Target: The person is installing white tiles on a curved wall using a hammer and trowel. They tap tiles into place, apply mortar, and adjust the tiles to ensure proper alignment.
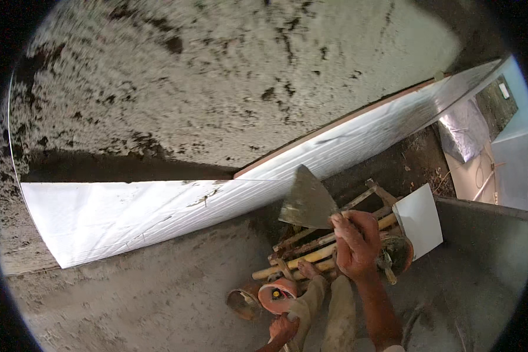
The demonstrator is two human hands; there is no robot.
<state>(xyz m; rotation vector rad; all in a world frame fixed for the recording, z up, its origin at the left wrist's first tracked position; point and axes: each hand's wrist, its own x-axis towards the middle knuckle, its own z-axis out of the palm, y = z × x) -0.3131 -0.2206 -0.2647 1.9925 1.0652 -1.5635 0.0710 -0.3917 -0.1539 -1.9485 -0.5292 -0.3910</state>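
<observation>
My right hand (pixel 358 243) is closed round a trowel (pixel 309 202), whose grey, roughly triangular blade points up and to the left. The blade is raised in front of a white ribbed strip (pixel 264 196) that runs below a rough grey plastered surface (pixel 229 88); I see a gap between blade and surface. Low in the picture, my left hand (pixel 284 328) is closed beside my left trouser leg. A bit of something pale shows at its fingers, too little to name. Just above that hand stands an orange bucket (pixel 277 297) with a small yellow-and-black object inside.
My bare feet are on a platform of wooden poles (pixel 320 253). A brownish bucket (pixel 244 303) stands left of the orange one. Right of my hand are another bucket (pixel 397 255) with a tool in it and a white board (pixel 419 223). Silvery sheeting (pixel 464 130) lies far right.
</observation>
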